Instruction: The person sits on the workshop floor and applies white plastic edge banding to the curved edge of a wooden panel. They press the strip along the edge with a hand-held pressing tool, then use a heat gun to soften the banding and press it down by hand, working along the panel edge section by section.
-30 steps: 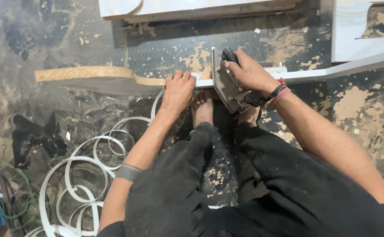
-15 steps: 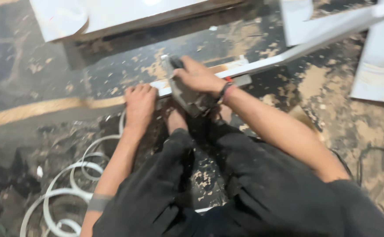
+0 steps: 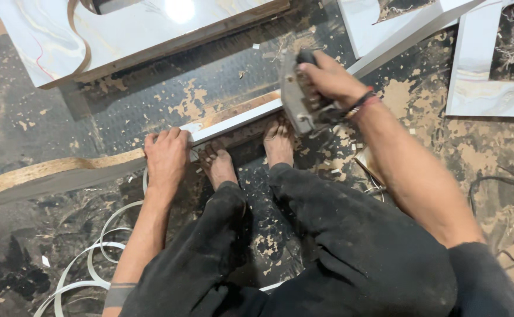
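A long narrow board strip [image 3: 233,120] with a white face and a raw chipboard edge lies on the floor, running from lower left to upper right. My left hand [image 3: 166,157] presses down flat on it, fingers curled over its far edge. My right hand [image 3: 331,79] grips the black handle of a grey metal hand tool [image 3: 300,101] that sits on the strip's edge further right. My bare feet [image 3: 251,154] rest against the strip's near side between the two hands. I sit in dark trousers.
A marbled white panel [image 3: 133,32] lies at the top left, more white panels [image 3: 492,70] at the top right. Loops of white edge banding [image 3: 86,267] lie at the lower left. A black cable [image 3: 498,185] runs at the right. Sawdust covers the dark floor.
The view has swung and steadied. My right hand with the tool has moved right along the strip, away from my left hand, which stays pressed on the strip.
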